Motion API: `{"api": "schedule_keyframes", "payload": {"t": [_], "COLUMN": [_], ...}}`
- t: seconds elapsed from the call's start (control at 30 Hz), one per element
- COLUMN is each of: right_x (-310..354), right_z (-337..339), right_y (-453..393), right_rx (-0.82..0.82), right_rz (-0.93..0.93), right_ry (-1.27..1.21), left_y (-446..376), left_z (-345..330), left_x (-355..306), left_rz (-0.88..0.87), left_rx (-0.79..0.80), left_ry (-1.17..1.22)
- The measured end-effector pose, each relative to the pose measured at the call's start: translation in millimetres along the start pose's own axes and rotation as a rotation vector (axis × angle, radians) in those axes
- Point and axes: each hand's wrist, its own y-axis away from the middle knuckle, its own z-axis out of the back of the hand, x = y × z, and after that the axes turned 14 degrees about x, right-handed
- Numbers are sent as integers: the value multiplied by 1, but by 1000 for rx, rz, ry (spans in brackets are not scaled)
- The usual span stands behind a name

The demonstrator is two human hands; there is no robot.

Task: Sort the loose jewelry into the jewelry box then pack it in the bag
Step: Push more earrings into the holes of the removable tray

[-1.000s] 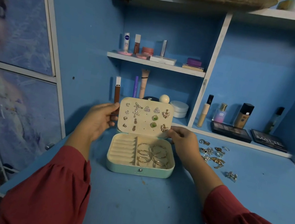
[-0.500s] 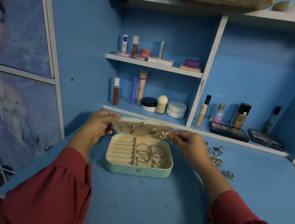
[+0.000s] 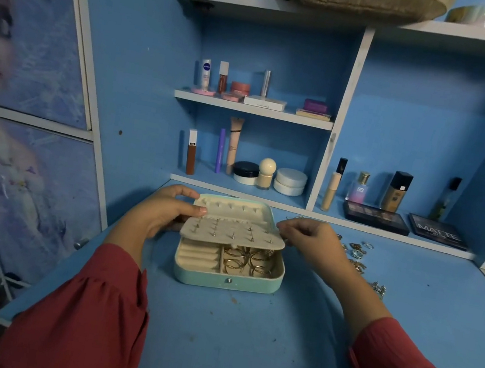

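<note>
Hands hold flap, rings half-hidden

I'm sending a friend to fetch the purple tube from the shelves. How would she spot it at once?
Find the jewelry box on the blue desk; the lowest shelf bay sits right behind it. The purple tube stands there upright, between a brown lip gloss and a taller beige tube, the bay's only purple item.

"MATTE" on the palette; "NIVEA" on the tube.
</note>
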Motion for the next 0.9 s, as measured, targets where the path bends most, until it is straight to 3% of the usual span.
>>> {"api": "schedule_keyframes", "payload": {"t": [0.37, 0.9], "right_x": [7, 10], "right_z": [-1, 12], "right_y": [1, 7], "right_rx": [58, 132], "right_rz": [-94, -138], "right_ry": [62, 14], "left_y": [2, 4], "left_z": [12, 12], "left_x": [5, 3], "left_rz": [24, 33], "left_rx": [120, 218], "left_ry": [80, 5]}}
